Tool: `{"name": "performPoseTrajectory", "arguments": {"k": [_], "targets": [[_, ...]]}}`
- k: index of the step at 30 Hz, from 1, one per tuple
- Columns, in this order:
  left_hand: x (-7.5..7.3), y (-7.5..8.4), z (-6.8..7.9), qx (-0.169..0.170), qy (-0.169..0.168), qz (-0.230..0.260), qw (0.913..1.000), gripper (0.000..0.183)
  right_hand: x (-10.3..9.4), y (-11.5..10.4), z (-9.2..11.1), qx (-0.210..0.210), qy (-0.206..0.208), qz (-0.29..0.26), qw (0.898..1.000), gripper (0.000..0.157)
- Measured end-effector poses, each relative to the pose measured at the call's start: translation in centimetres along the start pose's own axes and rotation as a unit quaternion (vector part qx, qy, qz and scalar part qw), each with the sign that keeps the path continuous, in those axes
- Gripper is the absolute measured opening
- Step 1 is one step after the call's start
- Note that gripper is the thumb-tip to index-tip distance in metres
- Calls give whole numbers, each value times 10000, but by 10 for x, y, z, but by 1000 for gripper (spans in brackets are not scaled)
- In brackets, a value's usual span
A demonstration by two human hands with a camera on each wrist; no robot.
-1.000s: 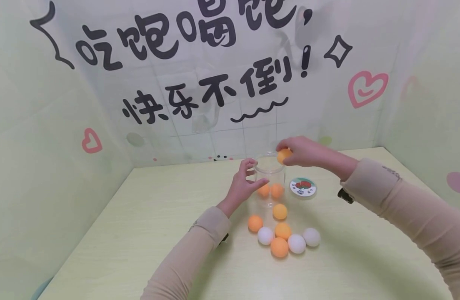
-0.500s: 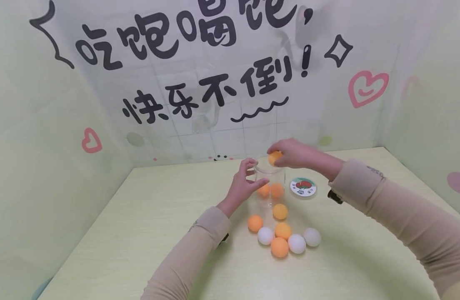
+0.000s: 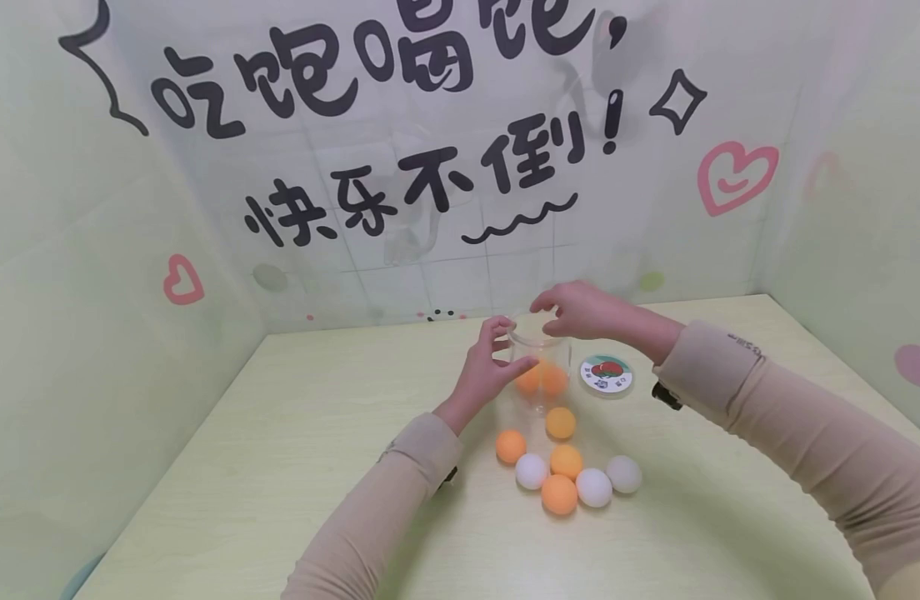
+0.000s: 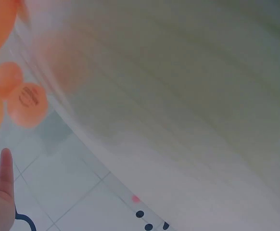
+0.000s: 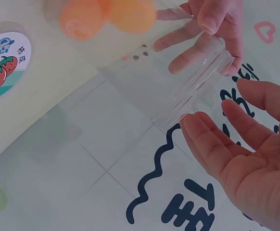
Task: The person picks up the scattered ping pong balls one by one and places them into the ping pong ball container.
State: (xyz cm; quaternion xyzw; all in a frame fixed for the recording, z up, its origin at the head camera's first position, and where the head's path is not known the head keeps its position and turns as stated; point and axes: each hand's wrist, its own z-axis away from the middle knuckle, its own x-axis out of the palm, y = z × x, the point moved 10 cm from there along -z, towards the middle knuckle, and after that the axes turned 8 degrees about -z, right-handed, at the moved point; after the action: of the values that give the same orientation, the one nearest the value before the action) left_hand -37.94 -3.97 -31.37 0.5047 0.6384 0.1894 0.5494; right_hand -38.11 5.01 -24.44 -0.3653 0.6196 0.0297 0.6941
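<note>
In the head view my left hand (image 3: 490, 367) grips a clear jar (image 3: 542, 337), thumb across its near side and fingers around its left. The jar stands upright with a few orange ping-pong balls (image 3: 554, 380) at its bottom; three show in the left wrist view, one orange ball (image 4: 27, 104) bearing dark print. Over the mouth hovers my right hand (image 3: 587, 310), fingers parted and bent, nothing between them. The right wrist view shows that right hand (image 5: 255, 144) beside the jar's rim (image 5: 197, 82), with the left hand's fingers (image 5: 193, 53) on the jar.
In front of the jar lie loose ping-pong balls, orange (image 3: 559, 495) and white (image 3: 593, 487), several in a close cluster. Right of the jar rests a round lid (image 3: 606, 374) with a tomato picture. Behind the table (image 3: 317, 433) hangs a white printed sheet (image 3: 400, 242).
My right hand moved left over the jar's mouth and let go of an orange ping-pong ball, which is now inside the jar. The left hand has stayed in place.
</note>
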Motion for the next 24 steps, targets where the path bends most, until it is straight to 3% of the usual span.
{"name": "performPoseTrajectory", "arguments": {"k": [8, 15, 24], "targets": [[1, 0, 0, 13, 12, 4, 10000, 57, -3, 1, 4, -46, 120, -174, 9998, 32], [8, -32, -13, 109, 150, 61, 9998, 59, -9, 2, 13, -70, 286, -399, 9988, 31], [7, -31, -13, 75, 177, 72, 9998, 59, -9, 6, 36, -133, 319, -509, 9981, 28]]}}
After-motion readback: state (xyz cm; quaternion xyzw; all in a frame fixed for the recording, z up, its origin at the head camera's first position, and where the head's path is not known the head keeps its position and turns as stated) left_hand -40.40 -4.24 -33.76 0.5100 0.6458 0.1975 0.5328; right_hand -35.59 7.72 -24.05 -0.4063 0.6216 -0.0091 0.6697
